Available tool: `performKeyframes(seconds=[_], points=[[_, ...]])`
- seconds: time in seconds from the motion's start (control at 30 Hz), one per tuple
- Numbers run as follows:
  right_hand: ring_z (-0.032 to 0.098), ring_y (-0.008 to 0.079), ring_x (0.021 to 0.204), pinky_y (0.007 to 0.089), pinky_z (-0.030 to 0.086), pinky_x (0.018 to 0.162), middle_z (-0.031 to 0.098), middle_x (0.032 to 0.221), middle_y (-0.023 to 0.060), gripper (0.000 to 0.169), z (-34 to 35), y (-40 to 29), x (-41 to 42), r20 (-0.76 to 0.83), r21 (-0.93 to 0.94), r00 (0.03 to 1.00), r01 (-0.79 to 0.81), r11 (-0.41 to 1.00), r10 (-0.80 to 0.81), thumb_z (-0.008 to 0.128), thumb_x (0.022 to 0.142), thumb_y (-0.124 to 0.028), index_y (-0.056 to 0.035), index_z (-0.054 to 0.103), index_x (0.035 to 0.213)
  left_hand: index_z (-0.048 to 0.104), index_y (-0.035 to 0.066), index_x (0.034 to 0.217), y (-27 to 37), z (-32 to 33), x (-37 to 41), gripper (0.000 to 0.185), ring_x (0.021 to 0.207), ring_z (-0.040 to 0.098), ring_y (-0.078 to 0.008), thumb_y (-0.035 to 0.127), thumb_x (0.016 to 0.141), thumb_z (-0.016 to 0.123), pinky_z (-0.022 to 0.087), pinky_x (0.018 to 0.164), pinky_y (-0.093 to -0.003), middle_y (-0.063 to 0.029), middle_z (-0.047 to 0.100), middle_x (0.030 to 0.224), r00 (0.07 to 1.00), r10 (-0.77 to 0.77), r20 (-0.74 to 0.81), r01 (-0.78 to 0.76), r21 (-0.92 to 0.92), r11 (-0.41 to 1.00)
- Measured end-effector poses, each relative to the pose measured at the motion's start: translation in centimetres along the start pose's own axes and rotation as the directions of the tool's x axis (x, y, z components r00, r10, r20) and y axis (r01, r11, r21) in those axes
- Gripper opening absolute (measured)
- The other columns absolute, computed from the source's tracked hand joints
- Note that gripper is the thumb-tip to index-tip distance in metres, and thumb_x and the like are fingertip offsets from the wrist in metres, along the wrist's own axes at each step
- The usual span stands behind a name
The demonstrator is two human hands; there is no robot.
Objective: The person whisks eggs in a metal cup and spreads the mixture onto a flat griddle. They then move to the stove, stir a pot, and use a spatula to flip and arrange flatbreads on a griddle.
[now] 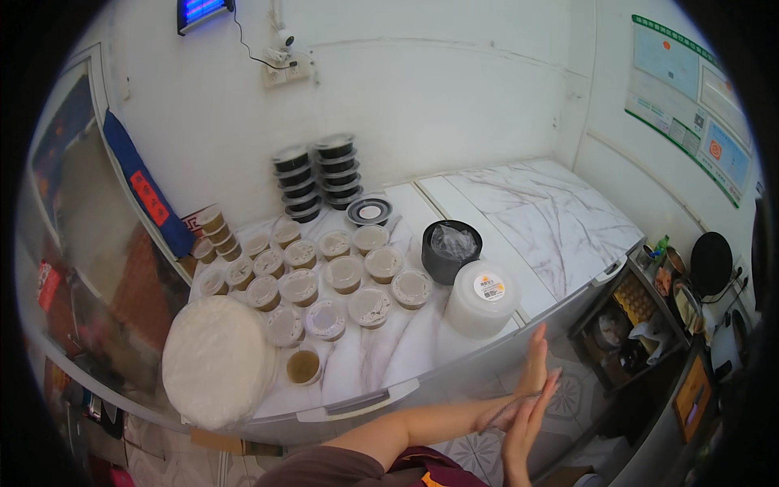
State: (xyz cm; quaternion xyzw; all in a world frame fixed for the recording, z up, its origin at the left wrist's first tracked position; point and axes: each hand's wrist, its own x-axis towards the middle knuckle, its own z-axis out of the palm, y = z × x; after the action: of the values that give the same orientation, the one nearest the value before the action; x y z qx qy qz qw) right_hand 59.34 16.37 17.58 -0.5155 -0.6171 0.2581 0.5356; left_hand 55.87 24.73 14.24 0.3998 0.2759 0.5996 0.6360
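My left hand (530, 368) and my right hand (528, 420) meet palm to palm off the front edge of the counter, fingers stretched out. Neither shows an object in its grip. A thin dark band crosses at my left wrist. Closest to them on the marble-patterned top (389, 353) stands a translucent white stack of plastic lids or tubs (468, 313) with a round label. Behind it is a black round container stack (435, 262) with crumpled clear plastic inside. Several lidded clear cups (344, 274) of brownish content spread to the left. One cup (303, 367) at the front appears uncovered.
A large round plastic-wrapped white bundle (216, 362) sits at the left front. Black lidded bowls (338, 173) are stacked by the wall, with a single black lidded bowl (369, 212) beside them. Counter handles (359, 408) project in front. A shelf unit (630, 335) stands right.
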Motion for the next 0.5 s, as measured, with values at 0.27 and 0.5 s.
performKeyframes(seconds=[0.27,0.5], points=[[0.047,0.0203,0.112,0.0296,0.037,0.094,0.044,0.127,0.0131,0.043,-5.5,9.8,2.0,-0.11,0.453,0.922,-0.287,0.844,0.372,0.039,0.095,-0.019,0.0012,0.034,0.132,0.011,-0.001,0.14,-8.3,0.8,-9.2,0.054,0.132,0.02,-0.0164,0.026,0.097,0.031,0.019,0.105,-0.0271,-0.0083,0.019,0.144,0.884,-0.25,0.395,0.301,-0.074,0.951],[0.055,0.0186,0.092,0.0289,0.042,0.081,0.06,0.101,0.011,0.028,-21.0,13.2,-8.3,-0.619,-0.337,0.772,-0.428,0.839,0.145,0.049,0.086,-0.01,0.0023,0.055,0.111,0.019,0.007,0.14,-3.4,-1.2,-12.7,0.051,0.13,0.027,-0.0213,0.029,0.096,0.033,0.027,0.104,-0.0288,-0.0097,0.028,0.142,-0.27,-0.377,0.886,0.26,0.444,0.857]])
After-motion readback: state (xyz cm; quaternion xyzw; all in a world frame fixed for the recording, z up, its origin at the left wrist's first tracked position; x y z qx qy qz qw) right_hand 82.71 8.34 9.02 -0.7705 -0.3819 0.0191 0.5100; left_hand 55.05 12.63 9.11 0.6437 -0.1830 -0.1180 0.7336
